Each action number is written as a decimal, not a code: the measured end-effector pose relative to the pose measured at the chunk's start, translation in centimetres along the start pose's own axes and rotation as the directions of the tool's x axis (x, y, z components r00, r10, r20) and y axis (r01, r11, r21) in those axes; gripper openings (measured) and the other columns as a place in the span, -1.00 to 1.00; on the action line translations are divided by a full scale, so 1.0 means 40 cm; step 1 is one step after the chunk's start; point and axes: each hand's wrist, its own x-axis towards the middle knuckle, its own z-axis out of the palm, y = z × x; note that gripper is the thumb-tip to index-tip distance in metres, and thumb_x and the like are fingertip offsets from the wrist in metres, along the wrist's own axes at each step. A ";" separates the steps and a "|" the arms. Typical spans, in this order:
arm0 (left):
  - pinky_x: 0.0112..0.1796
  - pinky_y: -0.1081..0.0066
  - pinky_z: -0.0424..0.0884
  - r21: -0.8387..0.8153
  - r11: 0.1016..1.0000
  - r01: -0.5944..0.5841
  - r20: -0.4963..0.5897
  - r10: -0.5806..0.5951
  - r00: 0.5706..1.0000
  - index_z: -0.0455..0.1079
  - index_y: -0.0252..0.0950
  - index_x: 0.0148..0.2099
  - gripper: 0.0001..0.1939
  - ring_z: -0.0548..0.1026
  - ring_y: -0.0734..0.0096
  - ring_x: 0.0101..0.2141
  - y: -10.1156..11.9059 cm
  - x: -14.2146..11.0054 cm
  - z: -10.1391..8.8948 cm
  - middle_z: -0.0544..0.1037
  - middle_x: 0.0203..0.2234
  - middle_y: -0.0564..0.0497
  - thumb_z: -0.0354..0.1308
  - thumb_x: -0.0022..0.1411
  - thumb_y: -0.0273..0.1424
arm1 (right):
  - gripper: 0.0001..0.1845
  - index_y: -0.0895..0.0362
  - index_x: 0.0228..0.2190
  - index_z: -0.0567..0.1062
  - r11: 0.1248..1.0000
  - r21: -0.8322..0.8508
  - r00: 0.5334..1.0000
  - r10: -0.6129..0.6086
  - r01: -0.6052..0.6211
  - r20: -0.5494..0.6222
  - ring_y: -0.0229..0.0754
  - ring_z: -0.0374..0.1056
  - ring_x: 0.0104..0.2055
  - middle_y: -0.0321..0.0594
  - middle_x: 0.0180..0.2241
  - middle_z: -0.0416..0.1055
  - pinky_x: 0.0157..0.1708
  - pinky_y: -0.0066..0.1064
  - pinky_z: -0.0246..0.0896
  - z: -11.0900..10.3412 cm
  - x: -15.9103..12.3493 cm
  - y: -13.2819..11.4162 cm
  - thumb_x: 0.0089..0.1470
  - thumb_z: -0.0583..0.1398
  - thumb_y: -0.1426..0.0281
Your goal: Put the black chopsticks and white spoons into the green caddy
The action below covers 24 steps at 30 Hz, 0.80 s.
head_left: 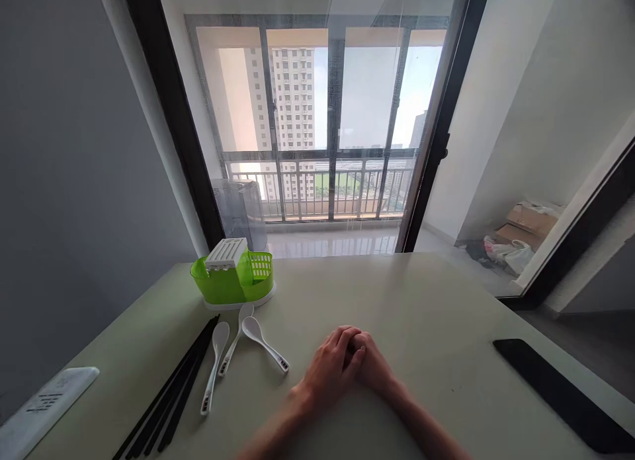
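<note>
My left hand (327,364) and my right hand (373,364) are clasped together on the table, fingers closed, the left lying over the right. Part of the right hand's fingers is hidden under the left. No object shows in either hand. Nearest to the left hand lie three white spoons: one (262,342) slants toward it, another (233,347) lies behind, and a third (214,367) points toward me. Left of them is a loose bundle of several black chopsticks (173,397). A green cutlery holder (223,289) with a white slotted top (227,253) stands behind the spoons.
The pale table (397,301) reaches to a dark-framed glass door. A long black flat object (560,390) lies at the right edge, and a white flat object with dark marks (49,404) at the left. Cardboard boxes (530,225) and plastic bags sit beyond the glass.
</note>
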 end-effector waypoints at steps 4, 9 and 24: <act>0.12 0.26 0.40 0.014 1.000 -0.004 -0.003 0.004 1.000 0.27 -0.10 0.20 -0.69 0.46 0.27 0.06 0.000 -0.001 0.001 0.48 0.10 0.00 -0.01 0.46 -0.26 | -0.67 0.17 -0.72 0.34 1.000 0.017 1.000 -0.012 0.012 -0.005 -0.34 -0.05 -0.55 -0.36 -0.68 0.14 -0.57 -0.48 -0.09 -0.001 -0.001 0.000 0.02 0.17 0.38; 0.14 0.24 0.39 0.015 1.000 -0.021 0.002 0.021 1.000 0.26 -0.10 0.22 -0.67 0.45 0.26 0.08 -0.006 -0.003 0.003 0.47 0.12 -0.01 -0.02 0.47 -0.26 | -0.63 0.17 -0.74 0.34 0.999 0.028 1.000 -0.018 0.019 -0.010 -0.34 -0.04 -0.56 -0.37 -0.70 0.13 -0.59 -0.49 -0.09 -0.002 -0.001 0.000 0.03 0.19 0.34; 0.15 0.21 0.40 0.020 0.999 -0.038 -0.008 0.038 0.999 0.25 -0.11 0.24 -0.64 0.46 0.24 0.09 -0.008 -0.010 0.002 0.47 0.12 -0.03 0.01 0.44 -0.27 | -0.67 0.19 -0.71 0.42 1.000 0.023 1.000 -0.017 0.017 -0.001 -0.32 0.05 -0.55 -0.32 -0.68 0.26 -0.55 -0.49 -0.02 -0.008 -0.008 -0.011 0.01 0.18 0.35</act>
